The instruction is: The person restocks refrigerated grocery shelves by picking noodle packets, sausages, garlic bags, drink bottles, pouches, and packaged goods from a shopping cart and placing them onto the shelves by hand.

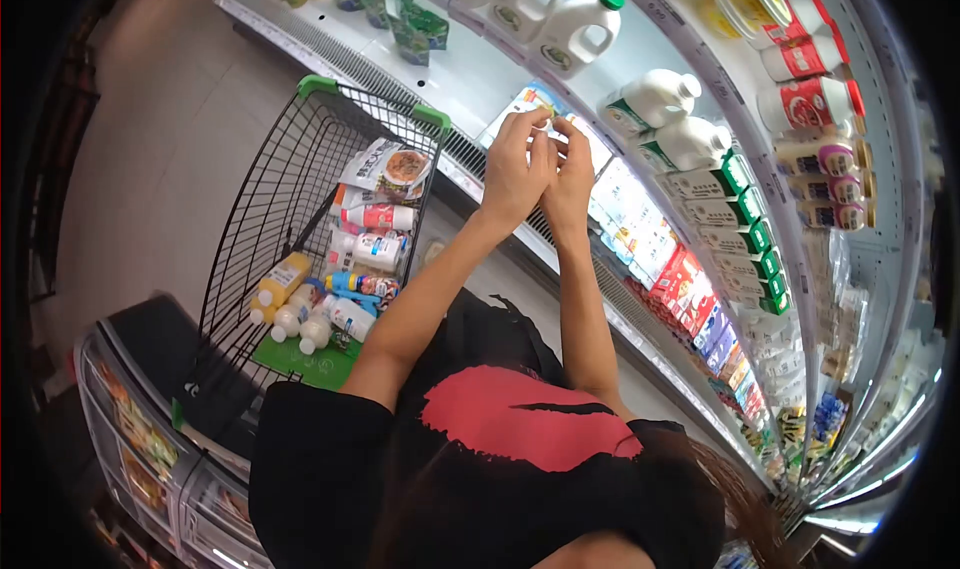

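My left hand [514,174] and my right hand [568,181] are raised side by side before the lit dairy shelf, wrists nearly touching. Their fingers are curled, and the fingertips meet at the top. A small yellow-green patch shows at the fingertips; I cannot make out whether it is a held thing or part of the packs behind. Just beyond the fingers lies a pale, colourful pack [530,99] on the shelf. Close by on the right are a white jug lying tilted [640,104] and, further up, a white jug with a green cap [580,37].
A black wire shopping cart [245,209] with green corners stands at my left, holding bottles and a noodle pack [388,169]. Green-white cartons [735,234] and red-lidded tubs [810,104] line the shelves. A freezer case [150,449] is at lower left.
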The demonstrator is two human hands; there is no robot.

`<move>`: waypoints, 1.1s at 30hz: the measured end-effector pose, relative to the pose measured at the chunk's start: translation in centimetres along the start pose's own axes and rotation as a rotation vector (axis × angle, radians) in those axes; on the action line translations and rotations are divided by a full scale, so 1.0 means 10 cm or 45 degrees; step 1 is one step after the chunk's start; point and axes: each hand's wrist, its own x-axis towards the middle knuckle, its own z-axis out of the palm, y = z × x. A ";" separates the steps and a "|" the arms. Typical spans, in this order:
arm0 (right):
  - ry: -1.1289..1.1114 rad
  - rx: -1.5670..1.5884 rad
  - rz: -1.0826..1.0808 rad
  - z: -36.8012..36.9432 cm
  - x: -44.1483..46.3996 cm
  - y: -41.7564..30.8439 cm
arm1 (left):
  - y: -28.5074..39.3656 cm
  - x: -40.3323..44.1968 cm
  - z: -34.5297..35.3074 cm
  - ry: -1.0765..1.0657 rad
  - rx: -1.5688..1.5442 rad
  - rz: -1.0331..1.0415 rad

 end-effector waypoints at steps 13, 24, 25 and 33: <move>-1.531 -0.976 0.010 3.12 -1.35 2.12 | -3.24 -2.19 -2.24 0.935 -0.740 -1.580; -1.550 -1.008 0.269 3.14 -1.20 2.34 | -4.11 -2.01 -1.82 1.215 -0.729 -1.685; -1.540 -0.958 0.336 3.13 -1.19 2.29 | -4.33 -2.09 -1.80 1.183 -0.466 -1.828; -1.493 -1.185 0.223 3.01 -1.08 1.80 | -3.70 -1.99 -1.94 1.202 -0.463 -1.790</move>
